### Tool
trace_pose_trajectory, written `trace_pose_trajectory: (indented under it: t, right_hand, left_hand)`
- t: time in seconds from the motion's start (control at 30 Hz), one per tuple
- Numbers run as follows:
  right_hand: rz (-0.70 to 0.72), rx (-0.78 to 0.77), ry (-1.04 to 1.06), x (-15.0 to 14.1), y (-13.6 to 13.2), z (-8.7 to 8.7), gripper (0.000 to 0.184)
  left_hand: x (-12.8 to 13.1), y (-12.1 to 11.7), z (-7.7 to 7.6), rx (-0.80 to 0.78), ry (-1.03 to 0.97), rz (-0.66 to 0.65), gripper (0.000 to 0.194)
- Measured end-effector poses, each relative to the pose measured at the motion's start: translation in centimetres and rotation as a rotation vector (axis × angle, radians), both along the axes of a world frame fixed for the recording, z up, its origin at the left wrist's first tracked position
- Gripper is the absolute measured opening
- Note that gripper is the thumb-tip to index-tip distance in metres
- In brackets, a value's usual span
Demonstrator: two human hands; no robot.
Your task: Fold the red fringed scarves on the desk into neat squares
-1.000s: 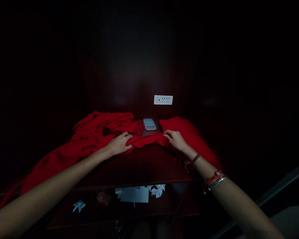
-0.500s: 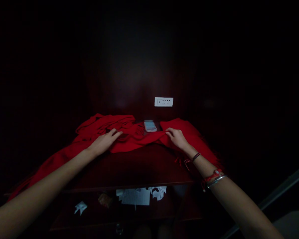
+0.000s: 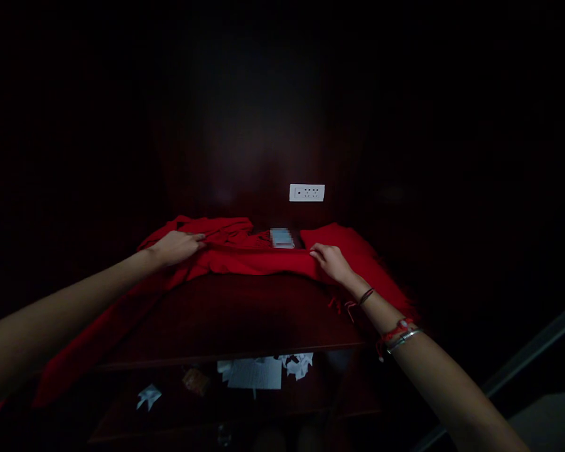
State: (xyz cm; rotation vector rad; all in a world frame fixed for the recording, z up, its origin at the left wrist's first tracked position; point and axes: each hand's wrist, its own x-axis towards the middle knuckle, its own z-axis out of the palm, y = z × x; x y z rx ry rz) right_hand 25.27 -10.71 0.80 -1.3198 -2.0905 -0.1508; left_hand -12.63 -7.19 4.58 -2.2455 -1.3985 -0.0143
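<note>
A red fringed scarf [image 3: 263, 261] is stretched between my two hands above a dark wooden desk [image 3: 245, 314]. At the left, my left hand [image 3: 176, 247] is closed on the scarf's upper edge. My right hand [image 3: 329, 259] pinches the same edge on the right, its fingertips on the cloth. Part of the scarf lies bunched behind my left hand, and a tail hangs over the desk front at the left. Beyond my right hand the cloth lies flat, with fringe showing below the wrist. A blurred-out phone-like object [image 3: 281, 238] lies behind the stretched edge.
On the dark wall is a white socket panel [image 3: 307, 193]. The shelf [image 3: 235, 411] under the desk holds a printed sheet [image 3: 255, 373], crumpled paper [image 3: 298, 365], a brownish packet [image 3: 196, 380] and a folded white scrap [image 3: 149, 397]. A pale diagonal bar [image 3: 532, 351] stands at the right.
My left hand has moved left along the scarf and closed on its edge. The stretch between my hands is longer and straighter. My right hand keeps its hold almost in place.
</note>
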Motion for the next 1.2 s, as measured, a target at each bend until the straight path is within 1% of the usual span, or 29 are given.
trace_pose_trajectory:
  t: [0.07,0.13,0.2,0.27,0.33,0.43,0.5,0.57,0.6,0.63,0.7,0.83,0.9,1.07,1.13,1.2]
  right_hand:
    - [0.053,0.011,0.025,0.2,0.1,-0.5,0.014]
    - [0.143,0.006,0.011,0.4,0.0,-0.7,0.023]
    - [0.224,0.003,-0.059,0.7,-0.2,-0.6,0.025]
    - [0.238,0.035,-0.123,1.1,-0.4,-0.1,0.020]
    - [0.226,0.040,-0.175,1.5,-0.8,0.5,0.021]
    - [0.225,-0.044,-0.245,2.4,-1.6,0.8,0.023]
    - [0.176,-0.124,-0.248,3.2,-2.4,0.4,0.032]
    - [0.103,-0.211,-0.224,4.2,-3.2,-0.4,0.046]
    - [0.080,-0.244,-0.220,4.7,-3.6,-0.8,0.048]
    - [0.066,-0.260,-0.227,5.2,-4.0,-1.2,0.046]
    - [0.049,-0.238,-0.276,6.1,-4.7,-2.0,0.035]
    - [-0.024,-0.162,-0.409,6.6,-6.1,-2.8,0.026]
    - [-0.093,-0.148,-0.443,6.5,-6.6,-2.7,0.021]
    - [-0.265,-0.152,-0.538,7.2,-7.3,-1.9,0.021]
    - [-0.300,-0.178,-0.555,8.0,-7.5,-1.7,0.021]
    - [-0.301,-0.201,-0.563,8.6,-7.8,-1.7,0.022]
  left_hand:
    - [1.1,0.0,0.4,0.039,-0.078,0.172,0.032]
    - [2.3,0.0,0.3,0.054,-0.197,0.306,0.045]
    - [3.1,-0.1,-0.2,0.085,-0.332,0.381,0.051]
    - [3.6,-0.1,-1.1,0.139,-0.422,0.411,0.052]
    - [3.8,-0.1,-2.0,0.212,-0.465,0.391,0.049]
    - [3.3,-0.2,-2.5,0.308,-0.465,0.313,0.037]
    - [2.7,-0.2,-2.2,0.330,-0.438,0.267,0.030]
    - [1.9,-0.3,-1.5,0.323,-0.397,0.221,0.027]
    - [1.5,-0.3,-1.1,0.316,-0.371,0.194,0.026]
    - [1.2,-0.3,-0.8,0.306,-0.345,0.170,0.026]
    - [0.4,-0.3,-0.3,0.278,-0.299,0.137,0.028]
    - [-0.8,0.2,-0.3,0.197,-0.229,0.115,0.033]
    - [-1.4,0.4,-0.4,0.176,-0.209,0.114,0.034]
    - [-3.2,1.2,-0.4,0.158,-0.214,0.144,0.032]
    - [-3.9,1.5,-0.4,0.134,-0.190,0.127,0.032]
    - [-4.4,1.7,-0.4,0.083,-0.145,0.079,0.033]
